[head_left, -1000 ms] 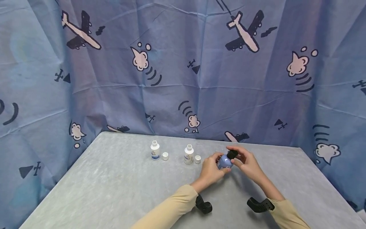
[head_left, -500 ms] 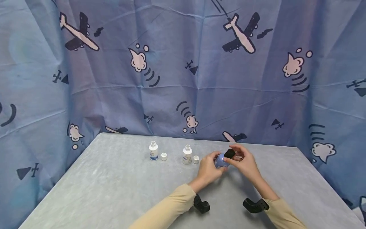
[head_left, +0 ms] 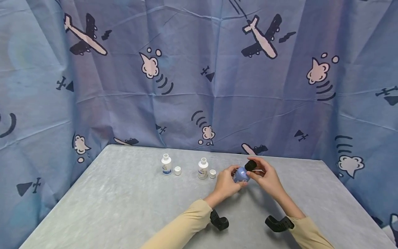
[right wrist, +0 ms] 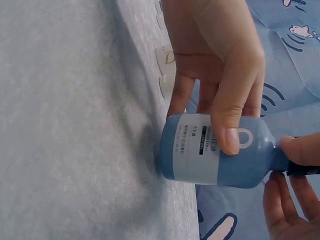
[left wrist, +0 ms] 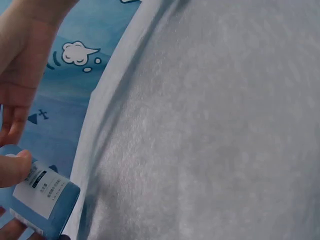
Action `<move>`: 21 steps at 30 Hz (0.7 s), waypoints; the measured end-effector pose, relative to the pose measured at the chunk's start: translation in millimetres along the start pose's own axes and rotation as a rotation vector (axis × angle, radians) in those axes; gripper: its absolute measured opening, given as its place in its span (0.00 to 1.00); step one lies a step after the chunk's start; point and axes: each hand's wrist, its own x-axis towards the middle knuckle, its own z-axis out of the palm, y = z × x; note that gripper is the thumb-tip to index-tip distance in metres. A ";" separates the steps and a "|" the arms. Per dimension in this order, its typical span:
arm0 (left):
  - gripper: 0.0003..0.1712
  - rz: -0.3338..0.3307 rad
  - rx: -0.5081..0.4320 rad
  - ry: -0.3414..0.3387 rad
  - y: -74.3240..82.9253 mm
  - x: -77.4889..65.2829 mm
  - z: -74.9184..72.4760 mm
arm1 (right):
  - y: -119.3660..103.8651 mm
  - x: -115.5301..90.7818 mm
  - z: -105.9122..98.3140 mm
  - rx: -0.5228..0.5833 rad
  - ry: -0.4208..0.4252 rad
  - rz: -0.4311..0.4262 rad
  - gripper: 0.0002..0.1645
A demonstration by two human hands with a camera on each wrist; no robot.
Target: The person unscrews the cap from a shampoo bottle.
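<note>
A blue bottle [head_left: 241,175] with a white printed label and a black cap [head_left: 250,165] is held tilted near the far right of the table. My left hand [head_left: 226,185] grips the bottle's body; in the right wrist view its thumb [right wrist: 230,141] presses the label side. With thumb and fingers, my right hand [head_left: 268,177] pinches the bottle at the black cap and neck. In the left wrist view only the base end and label of the blue bottle [left wrist: 71,192] show. Fingers hide part of the cap.
Left of my hands stand two uncapped white bottles, one nearer [head_left: 203,168] and one farther left [head_left: 166,165]. Beside each lies a white cap, one nearer [head_left: 212,174] and one farther [head_left: 177,171]. A patterned blue curtain [head_left: 183,76] hangs behind the grey table [head_left: 124,204].
My right thumb and fingers have shifted around the black cap, and its tilt differs slightly. The left hand keeps its grip on the bottle. The head view has shifted a little.
</note>
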 end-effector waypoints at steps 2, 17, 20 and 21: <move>0.30 0.005 0.002 -0.002 -1.1 0.1 0.0 | -1.1 -0.6 -0.7 -0.018 0.016 0.006 0.28; 0.32 -0.050 0.009 0.042 -4.2 6.2 2.7 | -0.6 1.1 -10.3 -0.019 0.045 0.005 0.27; 0.31 -0.057 0.019 0.081 -5.0 7.4 5.8 | 1.0 0.8 -11.5 -0.014 0.027 -0.002 0.25; 0.31 -0.060 0.014 0.093 -5.6 8.0 7.2 | 1.5 0.9 -11.8 -0.011 0.021 0.000 0.25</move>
